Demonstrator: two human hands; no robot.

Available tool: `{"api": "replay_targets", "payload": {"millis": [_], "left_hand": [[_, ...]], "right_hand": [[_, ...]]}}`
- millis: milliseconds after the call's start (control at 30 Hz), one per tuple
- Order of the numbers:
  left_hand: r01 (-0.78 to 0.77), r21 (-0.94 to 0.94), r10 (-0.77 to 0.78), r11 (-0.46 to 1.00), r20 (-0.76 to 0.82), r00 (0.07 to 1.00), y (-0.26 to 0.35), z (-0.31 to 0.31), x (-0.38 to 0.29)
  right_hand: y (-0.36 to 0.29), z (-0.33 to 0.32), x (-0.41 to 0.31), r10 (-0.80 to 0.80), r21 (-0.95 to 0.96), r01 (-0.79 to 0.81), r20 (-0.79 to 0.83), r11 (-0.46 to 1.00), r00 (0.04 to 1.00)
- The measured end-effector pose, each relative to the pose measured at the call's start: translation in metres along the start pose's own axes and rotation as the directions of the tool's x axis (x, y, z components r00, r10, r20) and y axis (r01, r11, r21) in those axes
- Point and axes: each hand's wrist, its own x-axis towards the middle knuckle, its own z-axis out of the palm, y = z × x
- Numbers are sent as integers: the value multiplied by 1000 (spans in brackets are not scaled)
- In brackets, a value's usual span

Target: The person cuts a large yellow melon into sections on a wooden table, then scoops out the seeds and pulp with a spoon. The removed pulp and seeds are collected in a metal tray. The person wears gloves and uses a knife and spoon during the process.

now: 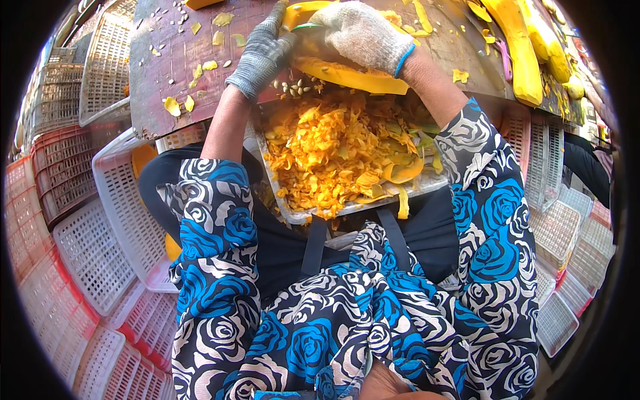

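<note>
My left hand [265, 52], in a grey knitted glove, grips the left end of a piece of peeled yellow-orange squash [306, 12] near the top of the view. My right hand [367, 35], in a whitish glove with a blue cuff edge, is at the same piece and closed on a thin tool whose green edge [306, 26] shows; the rest is hidden by the fingers. Just below the hands lies a cut length of squash [350, 75] on the wooden table. A white crate heaped with orange pulp and peel [330, 150] stands under them, against the table edge.
Peeled long squashes [517, 55] and a pink-handled tool [504, 60] lie on the table [200, 105] at right. Seeds [295, 89] and peel scraps are scattered on it. Plastic crates [92, 250] surround me on the left, with more crates [555, 225] at right. Someone's dark-clothed leg [585, 162] shows far right.
</note>
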Motion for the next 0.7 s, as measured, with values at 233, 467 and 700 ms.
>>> {"api": "replay_targets", "payload": {"millis": [233,467,700], "left_hand": [[-23,-332,-74,943,-277,958,35,37,7],[185,-295,-240,937,-162,957,48,87,-23],[144,-41,-150,989,-279,948,47,97,-12]], "right_hand": [[-19,-8,-36,352,-118,-413,-349,903,869],[-17,14,-24,321,-25,-368,-439,929,839],[-12,-5,-6,417,-205,-505,-354,838,837]]}}
